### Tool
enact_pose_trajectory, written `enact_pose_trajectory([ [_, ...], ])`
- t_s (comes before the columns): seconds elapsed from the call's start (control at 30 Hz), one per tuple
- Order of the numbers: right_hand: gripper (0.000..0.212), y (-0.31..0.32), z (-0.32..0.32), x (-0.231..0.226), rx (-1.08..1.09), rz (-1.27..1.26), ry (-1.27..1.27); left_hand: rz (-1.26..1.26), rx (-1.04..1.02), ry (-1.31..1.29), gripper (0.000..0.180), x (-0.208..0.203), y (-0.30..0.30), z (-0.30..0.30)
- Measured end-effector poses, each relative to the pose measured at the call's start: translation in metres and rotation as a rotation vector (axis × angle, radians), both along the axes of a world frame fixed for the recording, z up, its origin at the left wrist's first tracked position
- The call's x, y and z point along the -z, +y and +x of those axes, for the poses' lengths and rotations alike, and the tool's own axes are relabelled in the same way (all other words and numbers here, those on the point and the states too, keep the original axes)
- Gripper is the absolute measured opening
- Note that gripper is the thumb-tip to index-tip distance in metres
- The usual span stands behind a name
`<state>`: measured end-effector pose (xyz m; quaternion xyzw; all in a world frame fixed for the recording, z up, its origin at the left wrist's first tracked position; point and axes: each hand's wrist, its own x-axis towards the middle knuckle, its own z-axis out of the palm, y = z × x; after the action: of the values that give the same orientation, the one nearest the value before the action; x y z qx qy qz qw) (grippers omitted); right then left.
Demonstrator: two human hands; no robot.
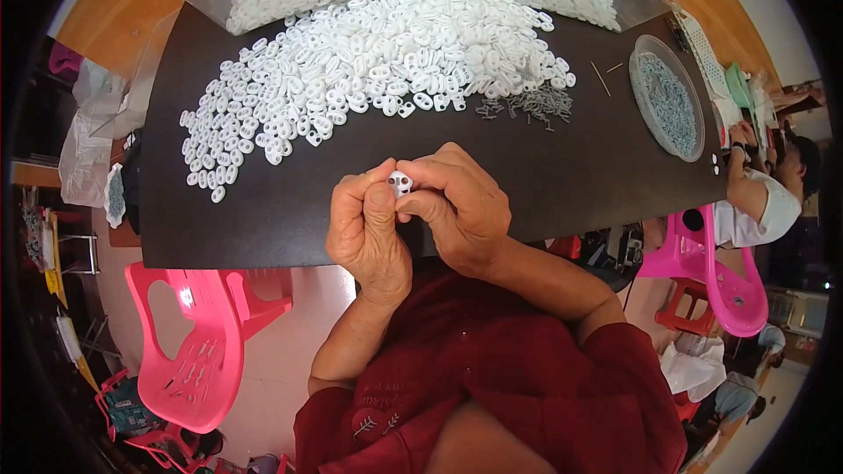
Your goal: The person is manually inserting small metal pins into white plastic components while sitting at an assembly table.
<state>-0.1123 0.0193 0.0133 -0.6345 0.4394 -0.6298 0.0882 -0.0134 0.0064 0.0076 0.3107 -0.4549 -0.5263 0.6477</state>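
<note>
Close above the dark table's near edge, both my hands meet on one small white plastic part point(401, 183) with round dark holes. My left hand point(373, 224) pinches it between thumb and fingers from the left. From the other side, thumb and forefinger of my right hand point(463, 204) close on it too. The fingers cover much of its edge. Beyond my hands spreads a big heap of white oval plastic pieces with holes point(378, 53). Small grey pins point(540, 105) lie loose at the heap's right end.
A round clear tray point(638, 79) of grey-blue screw-like pieces stands at the table's right. Clear bins point(632, 13) of white parts line the back. Two thin sticks point(601, 79) lie near the tray. Pink chairs point(198, 360) flank me. Another person point(760, 193) sits at the right.
</note>
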Motion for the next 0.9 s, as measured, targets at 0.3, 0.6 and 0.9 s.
enact_pose_trajectory([
  [0.3, 0.020, -0.002, 0.001, -0.003, 0.067, -0.105, 0.164, -0.031, -0.030, -0.052, 0.017, -0.002, 0.003, 0.004],
  [0.6, 0.019, -0.002, 0.008, -0.003, 0.048, -0.033, 0.043, -0.218, -0.086, -0.209, 0.023, -0.002, 0.002, 0.007],
  [0.9, 0.016, 0.000, 0.009, -0.007, 0.051, -0.080, 0.105, -0.236, -0.175, -0.174, 0.022, -0.002, 0.007, -0.001],
])
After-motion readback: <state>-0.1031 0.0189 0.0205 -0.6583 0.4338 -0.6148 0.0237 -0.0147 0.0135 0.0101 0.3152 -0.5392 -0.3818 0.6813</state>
